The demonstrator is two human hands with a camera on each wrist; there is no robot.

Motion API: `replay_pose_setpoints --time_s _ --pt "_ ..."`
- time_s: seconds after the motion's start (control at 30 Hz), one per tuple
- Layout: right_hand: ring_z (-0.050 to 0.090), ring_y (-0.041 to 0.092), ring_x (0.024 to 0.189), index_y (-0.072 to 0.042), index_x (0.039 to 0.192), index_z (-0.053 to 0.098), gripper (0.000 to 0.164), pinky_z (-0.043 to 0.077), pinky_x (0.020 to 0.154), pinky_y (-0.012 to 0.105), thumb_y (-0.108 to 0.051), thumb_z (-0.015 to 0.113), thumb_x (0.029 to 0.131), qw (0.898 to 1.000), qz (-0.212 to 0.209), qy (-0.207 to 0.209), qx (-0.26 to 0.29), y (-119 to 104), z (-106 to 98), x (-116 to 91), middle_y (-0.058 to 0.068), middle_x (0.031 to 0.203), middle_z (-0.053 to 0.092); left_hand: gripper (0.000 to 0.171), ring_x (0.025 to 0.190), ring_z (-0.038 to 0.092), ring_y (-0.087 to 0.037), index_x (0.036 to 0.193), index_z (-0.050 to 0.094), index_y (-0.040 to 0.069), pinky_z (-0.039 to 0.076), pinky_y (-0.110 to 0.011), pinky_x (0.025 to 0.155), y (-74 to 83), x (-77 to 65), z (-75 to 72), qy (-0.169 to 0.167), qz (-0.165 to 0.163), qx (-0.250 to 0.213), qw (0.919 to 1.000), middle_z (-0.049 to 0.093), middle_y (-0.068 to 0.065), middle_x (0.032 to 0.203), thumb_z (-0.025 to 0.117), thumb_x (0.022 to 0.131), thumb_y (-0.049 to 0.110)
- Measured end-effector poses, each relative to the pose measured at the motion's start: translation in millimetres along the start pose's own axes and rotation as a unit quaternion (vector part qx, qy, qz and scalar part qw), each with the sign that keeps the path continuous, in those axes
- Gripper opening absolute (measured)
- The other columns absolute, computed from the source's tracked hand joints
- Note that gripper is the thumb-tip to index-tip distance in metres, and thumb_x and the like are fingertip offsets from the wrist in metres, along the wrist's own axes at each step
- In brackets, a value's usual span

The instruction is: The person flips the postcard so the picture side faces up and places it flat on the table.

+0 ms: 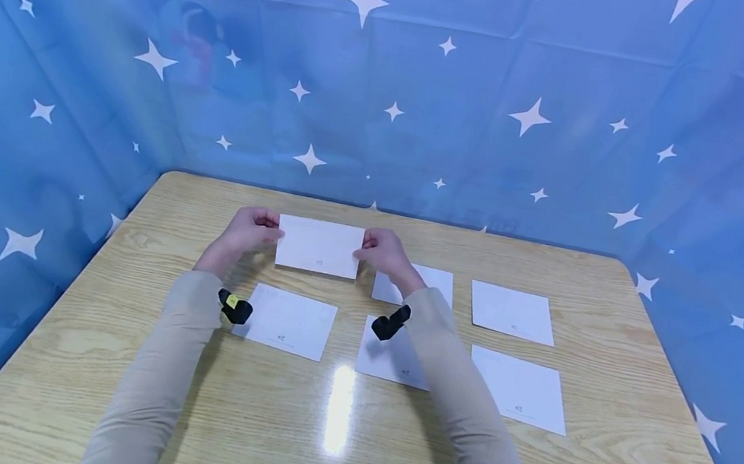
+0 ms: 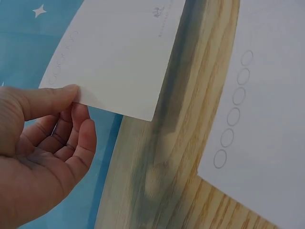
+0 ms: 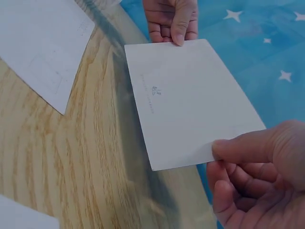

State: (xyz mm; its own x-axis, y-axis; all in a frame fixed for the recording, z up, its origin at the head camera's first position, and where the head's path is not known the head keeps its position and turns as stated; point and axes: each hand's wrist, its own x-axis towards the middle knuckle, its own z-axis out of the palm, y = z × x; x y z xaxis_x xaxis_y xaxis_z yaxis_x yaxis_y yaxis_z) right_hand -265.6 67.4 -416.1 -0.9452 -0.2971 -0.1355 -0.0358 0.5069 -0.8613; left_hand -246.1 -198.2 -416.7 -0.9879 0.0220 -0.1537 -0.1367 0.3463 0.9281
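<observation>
A white postcard (image 1: 319,247) with a small printed mark near its lower edge is held up over the far part of the table. My left hand (image 1: 252,230) pinches its left short edge between thumb and fingers. On the opposite short edge, my right hand (image 1: 382,251) pinches it the same way. The right wrist view shows the whole postcard (image 3: 190,105) stretched flat between both hands. In the left wrist view, a row of faint circles runs along the postcard (image 2: 119,52) near the thumb. Another postcard (image 1: 289,322) lies below it on the table.
More white postcards lie in two rows at the right, among them one postcard (image 1: 513,312) at the back and one postcard (image 1: 519,389) in front. My right forearm partly covers two others. Blue star-patterned cloth (image 1: 426,116) surrounds the wooden table (image 1: 266,434).
</observation>
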Motion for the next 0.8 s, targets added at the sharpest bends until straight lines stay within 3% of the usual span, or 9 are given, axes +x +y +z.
replay_pose_setpoints --time_s 0.2,0.37,0.63,0.8 --pt "0.041 0.016 0.063 -0.004 0.072 0.052 0.020 0.036 0.059 0.026 -0.004 0.067 0.084 1.000 -0.011 0.022 0.003 -0.4 -2.0 -2.8 0.003 0.067 0.048 0.020 0.084 0.052 -0.017 0.103 0.057 -0.009 0.048 -0.044 0.088 3.3 -5.3 -1.5 0.007 0.008 0.006 0.9999 0.055 -0.010 0.093 0.061 0.088 0.003" --pt "0.053 0.017 0.074 -0.001 0.083 0.067 0.006 0.045 0.066 0.026 -0.006 0.069 0.084 0.999 -0.014 0.046 0.017 1.9 -2.7 -4.7 0.006 0.083 0.063 0.019 0.084 0.056 -0.016 0.104 0.061 -0.008 0.049 -0.044 0.086 0.3 -7.7 -3.6 0.003 0.020 0.004 0.9998 0.058 -0.011 0.096 0.062 0.089 0.003" --pt "0.062 0.020 0.079 0.001 0.093 0.071 0.011 0.050 0.080 0.043 -0.006 0.069 0.084 0.996 -0.048 0.045 0.061 5.9 -3.1 -4.3 0.010 0.089 0.068 0.017 0.081 0.063 -0.011 0.104 0.064 -0.007 0.053 -0.036 0.078 -10.0 -7.0 -4.0 0.009 0.025 -0.027 0.9993 0.065 -0.010 0.096 0.058 0.090 0.000" --pt "0.060 0.020 0.082 -0.001 0.095 0.072 0.012 0.051 0.076 0.036 -0.004 0.067 0.085 0.997 -0.055 0.051 0.029 8.2 -3.0 -3.9 0.011 0.095 0.068 0.022 0.081 0.065 -0.010 0.111 0.063 -0.007 0.053 -0.030 0.079 -10.8 -7.4 -4.4 0.005 0.012 -0.046 0.9989 0.063 -0.018 0.107 0.057 0.092 0.002"
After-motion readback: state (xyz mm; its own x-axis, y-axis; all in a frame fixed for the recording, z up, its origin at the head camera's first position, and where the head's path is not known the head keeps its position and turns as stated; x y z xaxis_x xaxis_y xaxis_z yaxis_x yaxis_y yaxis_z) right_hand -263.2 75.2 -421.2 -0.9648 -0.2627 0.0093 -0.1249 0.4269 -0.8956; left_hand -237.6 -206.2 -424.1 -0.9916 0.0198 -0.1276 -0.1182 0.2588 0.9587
